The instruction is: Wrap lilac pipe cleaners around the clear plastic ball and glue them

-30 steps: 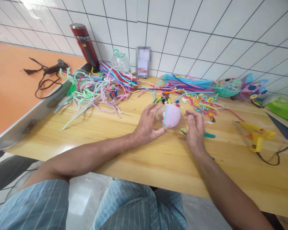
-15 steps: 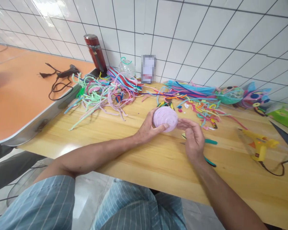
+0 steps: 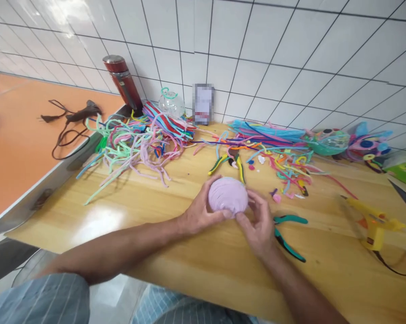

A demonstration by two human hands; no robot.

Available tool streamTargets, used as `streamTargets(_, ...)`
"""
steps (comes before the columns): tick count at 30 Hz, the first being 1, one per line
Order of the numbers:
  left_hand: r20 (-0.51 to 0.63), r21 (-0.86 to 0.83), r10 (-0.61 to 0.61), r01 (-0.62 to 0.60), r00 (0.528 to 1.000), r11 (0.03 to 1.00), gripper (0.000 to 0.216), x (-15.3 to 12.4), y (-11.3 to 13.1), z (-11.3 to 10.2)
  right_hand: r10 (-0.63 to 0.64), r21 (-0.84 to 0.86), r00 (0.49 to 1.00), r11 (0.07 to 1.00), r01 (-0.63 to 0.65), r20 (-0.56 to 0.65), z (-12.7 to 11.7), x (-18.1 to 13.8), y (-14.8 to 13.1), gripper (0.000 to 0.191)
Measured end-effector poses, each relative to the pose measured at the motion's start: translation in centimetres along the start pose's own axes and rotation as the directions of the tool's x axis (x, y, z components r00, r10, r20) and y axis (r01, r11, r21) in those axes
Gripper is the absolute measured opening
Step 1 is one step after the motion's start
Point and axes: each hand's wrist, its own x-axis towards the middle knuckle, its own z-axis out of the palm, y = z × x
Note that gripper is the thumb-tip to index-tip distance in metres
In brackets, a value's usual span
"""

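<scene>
Between my two hands is a lilac ball [image 3: 227,194] that looks wound from pipe cleaner, held above the wooden table. My left hand [image 3: 200,209] wraps its left side, thumb along the bottom. From the right, my right hand [image 3: 257,221] grips it too, with its thumb at the lower edge and its fingers behind. Just beyond the ball lie yellow-and-black pliers [image 3: 240,167]. Teal-handled pliers [image 3: 289,245] rest beside my right hand, their jaws hidden behind it.
Pipe cleaners [image 3: 135,144] pile up at the left, with blue bundles [image 3: 270,131] and scraps along the wall. A yellow glue gun [image 3: 374,225] stands at right. Behind are a red thermos [image 3: 123,83], a clear ball [image 3: 171,104], a phone [image 3: 203,104] and a green fish-like craft [image 3: 329,141].
My right hand has closed onto the ball; before, it was apart at the right. The ball now sits lower in view, and the view has shifted, showing the yellow-and-black pliers more fully.
</scene>
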Motion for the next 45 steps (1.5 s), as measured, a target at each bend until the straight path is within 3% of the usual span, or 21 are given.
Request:
streamTargets(6, -0.039, 0.094, -0.006, 0.01, 0.999, 0.996, 0.093, -0.5, 0.2, 0.1, -0.132, -0.191, 0.988, 0.971, 0.144, 0.076, -0.4, 0.0, -0.7, 0.063)
streamTargets(11, -0.052, 0.295, 0.142, -0.12, 0.989, 0.948, 0.096, -0.8, -0.5, 0.0, -0.136, -0.196, 0.985, 0.968, 0.154, 0.105, -0.7, 0.0, -1.3, 0.068)
streamTargets(17, -0.065, 0.295, 0.194, -0.166, 0.979, 0.941, 0.095, -0.8, -0.5, 0.3, -0.131, -0.198, 0.984, 0.968, 0.153, 0.119, -0.9, -0.3, -1.2, 0.068)
streamTargets(20, -0.057, 0.213, 0.141, -0.126, 0.988, 0.969, 0.091, -0.6, -0.2, 0.3, -0.114, -0.203, 0.987, 0.97, 0.136, 0.115, -1.0, -0.4, -1.1, 0.063)
streamTargets(24, 0.062, 0.016, 0.059, -0.06, 0.996, 0.998, 0.086, -0.5, 0.2, -0.1, -0.107, -0.171, 0.989, 0.978, 0.123, 0.097, -0.9, -0.2, -1.0, 0.057)
streamTargets(30, -0.012, 0.221, 0.069, -0.064, 0.998, 0.973, 0.08, -0.2, 0.3, -0.4, -0.02, -0.054, 0.998, 0.998, 0.023, 0.053, -0.3, 0.0, -0.7, 0.051)
streamTargets(37, -0.004, 0.204, 0.135, -0.131, 0.991, 0.97, 0.086, 0.5, -0.2, 0.0, 0.092, 0.011, 0.996, 0.996, -0.092, -0.004, 0.4, 0.4, -0.3, 0.051)
streamTargets(45, -0.048, 0.306, 0.183, -0.16, 0.982, 0.939, 0.083, 0.7, -0.3, 0.1, 0.086, 0.014, 0.996, 0.996, -0.087, 0.02, 0.4, 0.6, -0.1, 0.057)
